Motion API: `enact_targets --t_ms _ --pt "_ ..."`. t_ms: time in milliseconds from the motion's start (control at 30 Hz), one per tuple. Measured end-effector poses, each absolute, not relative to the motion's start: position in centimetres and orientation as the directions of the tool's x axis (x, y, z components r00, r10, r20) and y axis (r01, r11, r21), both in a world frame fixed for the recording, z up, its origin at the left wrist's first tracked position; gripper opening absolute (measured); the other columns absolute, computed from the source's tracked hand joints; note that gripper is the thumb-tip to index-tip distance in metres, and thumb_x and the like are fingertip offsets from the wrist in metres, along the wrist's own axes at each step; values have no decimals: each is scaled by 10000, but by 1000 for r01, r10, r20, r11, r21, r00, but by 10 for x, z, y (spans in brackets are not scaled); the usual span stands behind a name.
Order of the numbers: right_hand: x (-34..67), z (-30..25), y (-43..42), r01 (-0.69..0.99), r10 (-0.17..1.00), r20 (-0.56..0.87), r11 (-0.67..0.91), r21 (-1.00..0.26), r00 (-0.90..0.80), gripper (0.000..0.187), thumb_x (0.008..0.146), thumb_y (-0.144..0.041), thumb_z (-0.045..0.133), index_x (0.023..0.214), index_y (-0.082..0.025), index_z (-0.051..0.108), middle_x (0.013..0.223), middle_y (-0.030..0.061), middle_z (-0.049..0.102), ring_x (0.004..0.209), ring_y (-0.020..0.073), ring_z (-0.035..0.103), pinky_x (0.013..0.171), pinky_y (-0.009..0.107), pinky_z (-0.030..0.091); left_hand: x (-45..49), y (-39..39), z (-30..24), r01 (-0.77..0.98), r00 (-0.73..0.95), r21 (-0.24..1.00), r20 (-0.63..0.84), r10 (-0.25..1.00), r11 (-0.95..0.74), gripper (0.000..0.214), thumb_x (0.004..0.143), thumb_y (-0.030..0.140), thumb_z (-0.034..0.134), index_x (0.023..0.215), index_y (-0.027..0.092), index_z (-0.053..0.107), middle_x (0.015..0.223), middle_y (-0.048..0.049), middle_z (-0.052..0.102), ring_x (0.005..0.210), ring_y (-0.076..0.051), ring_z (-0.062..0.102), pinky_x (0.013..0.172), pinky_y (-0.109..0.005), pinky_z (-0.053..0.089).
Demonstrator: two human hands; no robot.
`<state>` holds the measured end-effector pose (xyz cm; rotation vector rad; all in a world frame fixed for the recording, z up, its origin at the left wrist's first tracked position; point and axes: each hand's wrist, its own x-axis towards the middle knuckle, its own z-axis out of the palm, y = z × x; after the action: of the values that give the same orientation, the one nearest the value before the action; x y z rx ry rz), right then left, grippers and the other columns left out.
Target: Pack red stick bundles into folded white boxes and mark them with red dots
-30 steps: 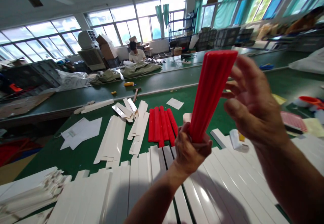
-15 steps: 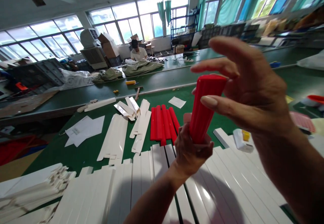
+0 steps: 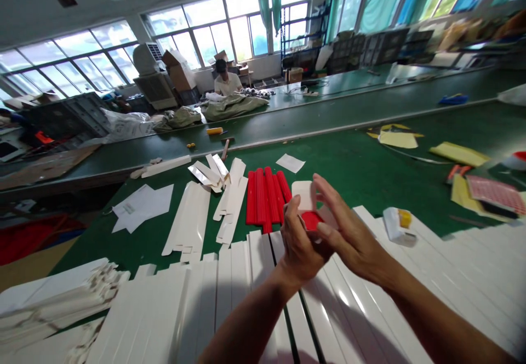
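Observation:
My left hand (image 3: 302, 243) is wrapped around a narrow white cardboard box (image 3: 303, 191), held up with its open end toward me. Inside the opening shows the end of a red plastic piece (image 3: 312, 220), sunk to about the rim; the rest of it is hidden in the box. My right hand (image 3: 355, 238) is at the right side of this opening, thumb near the rim and fingers against a raised flap. Just behind my hands, several ribbed red plastic pieces (image 3: 259, 197) lie side by side on the green table (image 3: 349, 161).
Long white boxes (image 3: 197, 298) lie in a row along the near side. Flattened white cartons (image 3: 187, 219) and a paper sheet (image 3: 142, 208) are at left. A tape dispenser (image 3: 398, 226) sits right of my hands, yellow sheets (image 3: 460, 153) farther right. A person (image 3: 227, 81) sits far back.
The red piece has gone down from sticking far out of the box to about its rim. My right hand has come down and left onto the box's open end.

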<state>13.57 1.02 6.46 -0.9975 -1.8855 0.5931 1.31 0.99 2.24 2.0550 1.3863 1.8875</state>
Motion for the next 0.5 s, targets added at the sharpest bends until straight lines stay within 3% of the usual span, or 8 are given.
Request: enact_targets --t_ms 67,100,167,233,333,433,500 --pt "132 53 5 148 947 299 315 -937 -121 569 986 -446 448 1523 -291 340 1578 72 355 1381 266 443 1086 469 431 15 10 23 552 -146 589 765 627 -591 814 800 401 720 1436 93 316 1207 -213 593 1088 -285 639 932 -429 564" --pt "130 49 3 1 977 199 199 -980 -81 535 982 -479 439 1473 -269 429 1527 79 440 1339 263 495 1066 452 456 15 10 22 540 -139 595 760 635 -595 854 776 389 742 1448 97 302 1220 -209 578 1098 -286 624 942 -435 556" --pt "122 44 -1 -244 995 78 58 -968 -70 544 960 -574 406 1318 -212 600 1363 109 605 1264 284 566 1035 452 486 13 9 21 515 -74 576 767 637 -634 885 773 356 730 1483 105 264 1286 -216 520 1176 -302 561 989 -462 521" --pt "113 41 -2 -401 997 59 33 -915 -53 639 942 -658 334 1165 -179 695 1182 135 702 1190 308 615 997 463 510 8 8 20 464 23 550 776 630 -695 906 792 354 693 1520 112 212 1369 -223 441 1278 -322 465 1056 -497 461" --pt "101 37 -3 -489 995 69 95 -867 73 542 933 -624 417 1052 -201 736 1068 106 736 1108 286 653 964 424 524 -1 7 19 282 101 632 729 677 -722 913 825 458 640 1551 133 191 1469 -206 337 1375 -342 345 1136 -529 362" --pt "94 33 0 -438 972 96 184 -880 216 294 882 -455 606 983 -214 739 1074 56 731 1039 233 661 950 348 515 -5 6 23 -12 98 834 550 829 -552 601 958 514 409 1463 191 445 1463 -136 418 1393 -300 357 1195 -501 271" --pt "93 33 4 -408 964 125 214 -888 235 249 867 -413 621 923 -199 734 1034 52 730 968 216 663 900 321 519 -4 5 29 -163 72 914 386 920 -371 500 1013 454 298 1333 220 602 1416 -89 519 1426 -255 338 1238 -461 172"
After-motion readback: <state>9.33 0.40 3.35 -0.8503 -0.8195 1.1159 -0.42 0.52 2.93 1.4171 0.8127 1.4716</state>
